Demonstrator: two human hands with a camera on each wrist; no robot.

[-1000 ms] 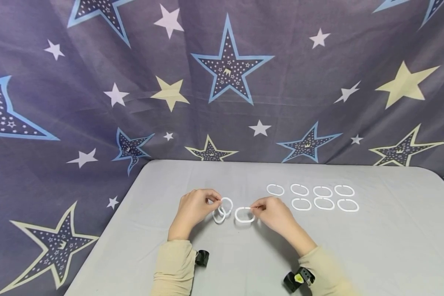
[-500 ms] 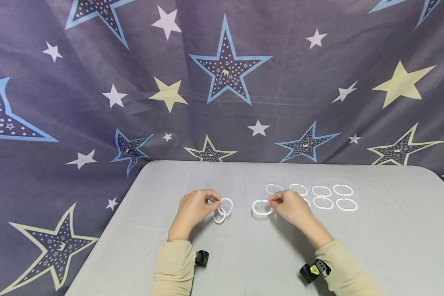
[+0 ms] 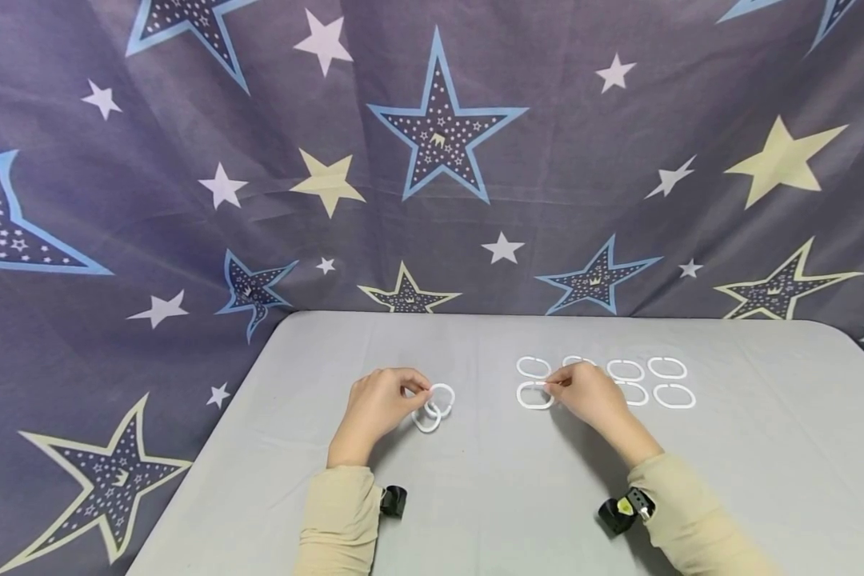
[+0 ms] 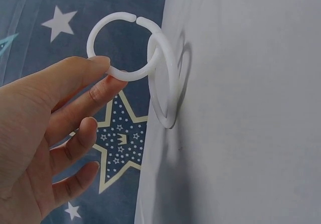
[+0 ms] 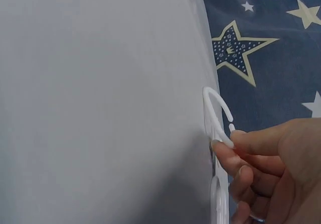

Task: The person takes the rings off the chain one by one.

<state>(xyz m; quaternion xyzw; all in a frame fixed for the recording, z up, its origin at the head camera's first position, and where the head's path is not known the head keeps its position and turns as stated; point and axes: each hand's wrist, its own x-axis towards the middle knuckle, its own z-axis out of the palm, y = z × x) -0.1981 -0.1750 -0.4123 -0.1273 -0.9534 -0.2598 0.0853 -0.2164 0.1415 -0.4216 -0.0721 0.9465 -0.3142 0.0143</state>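
Observation:
My left hand [image 3: 382, 404] pinches a white plastic curtain ring [image 4: 120, 15] between thumb and index finger; its other fingers are loosely bent. A second curtain ring [image 4: 173, 83] is linked through that one and hangs down close to the table. My right hand [image 3: 586, 396] pinches a separate curtain ring [image 5: 208, 108] by its side near the gap. In the head view this ring lies at the left end of the front row of rings; I cannot tell whether it touches the table. The right hand partly covers rings behind and beside it.
Loose curtain rings lie in two rows on the grey tabletop [image 3: 475, 504], among them one back-left ring [image 3: 521, 373] and one front-right ring [image 3: 674, 406]. A star-patterned cloth [image 3: 547, 184] hangs behind the table. Each wrist wears a small black camera.
My right hand has carried its curtain ring rightward and slightly back, from beside the linked pair to the left end of the front row. The left hand has stayed in place.

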